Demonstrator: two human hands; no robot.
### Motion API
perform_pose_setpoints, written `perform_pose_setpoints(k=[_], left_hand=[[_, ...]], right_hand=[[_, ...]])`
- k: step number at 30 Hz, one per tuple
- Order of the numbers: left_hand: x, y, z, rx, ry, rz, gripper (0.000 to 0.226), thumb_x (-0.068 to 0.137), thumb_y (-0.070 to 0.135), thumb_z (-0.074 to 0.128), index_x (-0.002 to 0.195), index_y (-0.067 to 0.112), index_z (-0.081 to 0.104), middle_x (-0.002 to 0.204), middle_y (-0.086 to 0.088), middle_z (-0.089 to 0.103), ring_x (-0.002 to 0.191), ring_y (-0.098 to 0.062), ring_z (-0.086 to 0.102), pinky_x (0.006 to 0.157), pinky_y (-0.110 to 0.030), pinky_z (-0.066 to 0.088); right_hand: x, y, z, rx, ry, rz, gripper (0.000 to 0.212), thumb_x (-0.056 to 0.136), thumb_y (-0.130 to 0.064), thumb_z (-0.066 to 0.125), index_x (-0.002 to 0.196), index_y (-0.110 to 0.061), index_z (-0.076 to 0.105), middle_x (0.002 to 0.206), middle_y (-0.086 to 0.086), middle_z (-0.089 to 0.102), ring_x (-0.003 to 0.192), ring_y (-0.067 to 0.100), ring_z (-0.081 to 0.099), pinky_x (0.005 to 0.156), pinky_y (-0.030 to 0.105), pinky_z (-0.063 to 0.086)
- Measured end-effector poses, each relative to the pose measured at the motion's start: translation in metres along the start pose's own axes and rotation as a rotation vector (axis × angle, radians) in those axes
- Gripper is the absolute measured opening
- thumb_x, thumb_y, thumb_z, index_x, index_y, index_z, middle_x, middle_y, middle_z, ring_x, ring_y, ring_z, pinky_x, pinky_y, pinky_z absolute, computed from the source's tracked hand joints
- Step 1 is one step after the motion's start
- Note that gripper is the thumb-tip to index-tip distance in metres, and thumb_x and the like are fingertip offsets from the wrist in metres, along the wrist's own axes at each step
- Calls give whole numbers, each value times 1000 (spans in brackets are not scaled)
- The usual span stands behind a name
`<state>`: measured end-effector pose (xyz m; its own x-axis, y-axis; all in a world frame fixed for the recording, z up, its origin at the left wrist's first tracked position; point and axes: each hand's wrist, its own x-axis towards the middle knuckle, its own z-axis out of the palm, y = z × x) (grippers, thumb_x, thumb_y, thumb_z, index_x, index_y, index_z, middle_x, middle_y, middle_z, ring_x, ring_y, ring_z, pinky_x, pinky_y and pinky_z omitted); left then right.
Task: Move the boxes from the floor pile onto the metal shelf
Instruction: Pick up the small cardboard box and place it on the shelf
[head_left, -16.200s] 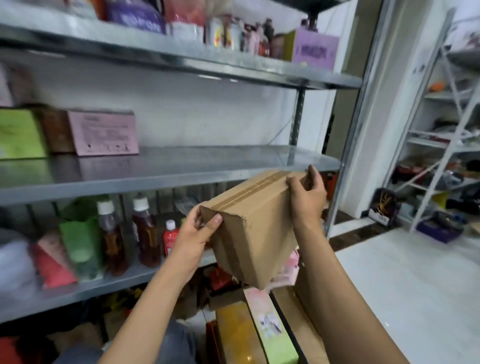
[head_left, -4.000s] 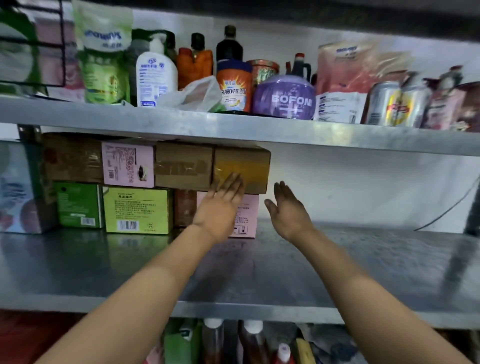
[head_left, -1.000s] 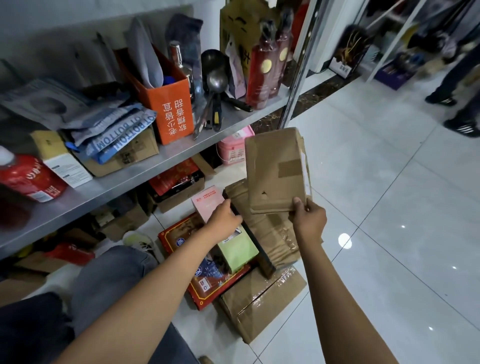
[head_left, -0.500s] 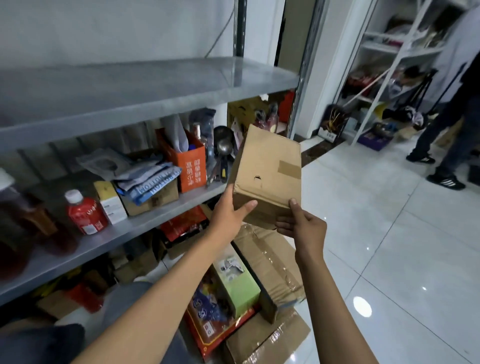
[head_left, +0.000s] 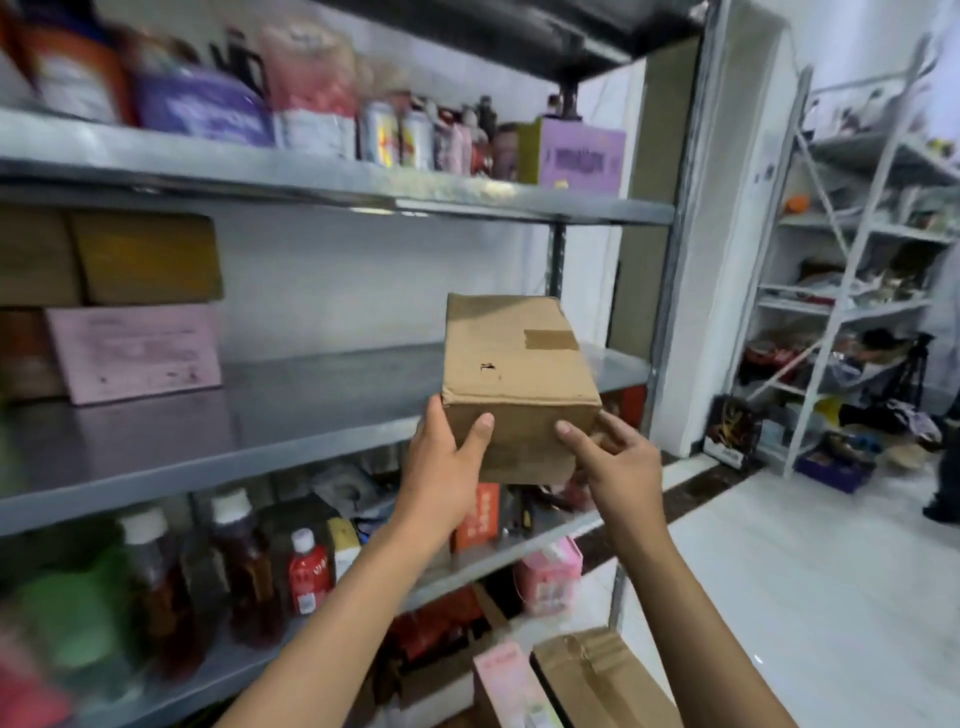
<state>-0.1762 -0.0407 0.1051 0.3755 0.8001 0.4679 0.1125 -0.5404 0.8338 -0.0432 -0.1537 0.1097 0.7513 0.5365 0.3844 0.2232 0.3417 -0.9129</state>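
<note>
Since half a second ago, we have lifted the cardboard box (head_left: 517, 384) from just above the floor pile to the level of the middle metal shelf (head_left: 291, 410), and it now hangs in the air at the shelf's front edge, not yet resting on it.

Our left hand (head_left: 447, 467) is the grip doing the carrying: its thumb lies on the near face and its fingers curl under the left bottom corner, grasping the box. Our right hand (head_left: 618, 457) has its fingers loosely spread at the box's lower right corner; we cannot tell whether they press the cardboard or hover just beside it. We judge this low hold suits the move, since it leaves the far end free to slide onto the metal first.

The box is tipped slightly, taped top face toward us, long axis pointing into the shelf. Bare steel lies open ahead of it, between the pink box (head_left: 135, 353) and stacked brown cartons (head_left: 145, 260) on the left and the upright post (head_left: 556, 260) on the right. The upper shelf (head_left: 467, 195) leaves ample headroom. The front lip is the edge to clear; the post is near on the right.

Below, more boxes (head_left: 597, 675) wait on the floor.
</note>
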Motion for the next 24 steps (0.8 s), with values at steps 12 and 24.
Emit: perform_pose_setpoints(k=[12,24], left_hand=[[70,-9,-160,253,148,-213,40,100,40,41,132,17,41,133,-6,54,119,-27,52,97,-40,45],[135,-69,-216,506,226,-267,41,103,32,33,137,10,37,134,-12,47,118,-27,49,101,-37,42]], right_hand=[[36,-9,186,90,-334,7,9,88,-12,69,89,-20,71,91,-3,74,76,1,70,68,18,54],[80,33,301,-8,-289,52,30,92,-12,63,121,-5,63,113,6,67,97,14,59,84,24,46]])
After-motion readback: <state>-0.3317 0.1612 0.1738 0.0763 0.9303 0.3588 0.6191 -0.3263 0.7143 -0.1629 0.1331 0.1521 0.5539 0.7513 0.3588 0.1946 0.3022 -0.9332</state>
